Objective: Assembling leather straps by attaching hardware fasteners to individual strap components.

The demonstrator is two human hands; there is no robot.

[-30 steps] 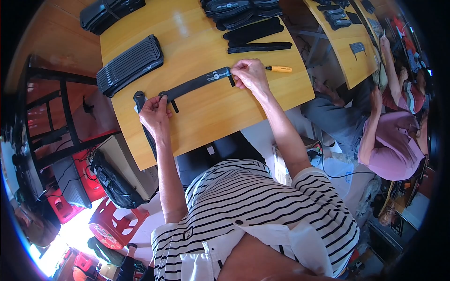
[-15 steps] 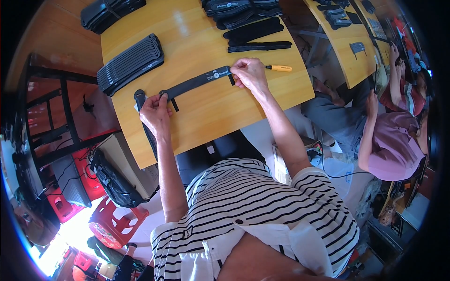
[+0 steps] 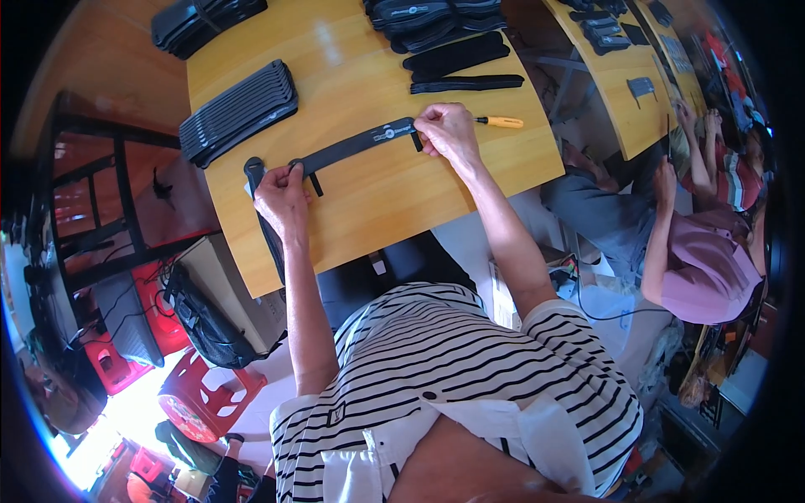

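Observation:
A black strap with a pale printed mark [image 3: 356, 144] is stretched over the near part of the wooden table [image 3: 360, 222]. My left hand [image 3: 283, 199] pinches its left end between thumb and fingers, and a short black tab hangs beside it. Its right end is pinched in my right hand [image 3: 449, 134], with another short tab hanging below. Under and beside my left hand, more black straps [image 3: 255, 168] lie along the table's left edge. Just right of my right hand lies a small tool with a yellow handle [image 3: 503, 122].
A fanned stack of black straps [image 3: 239, 111] lies on the table's left side. Bundled straps [image 3: 210, 25] sit at the far left, and others [image 3: 432, 17] at the far right. Two flat black pieces [image 3: 457, 57] lie below them. At right, a person in a purple shirt [image 3: 700, 268] sits by another table.
The strap stays stretched between both hands, with my left hand shifted very slightly right. The view has moved a little. At right, the co-workers' hands have moved.

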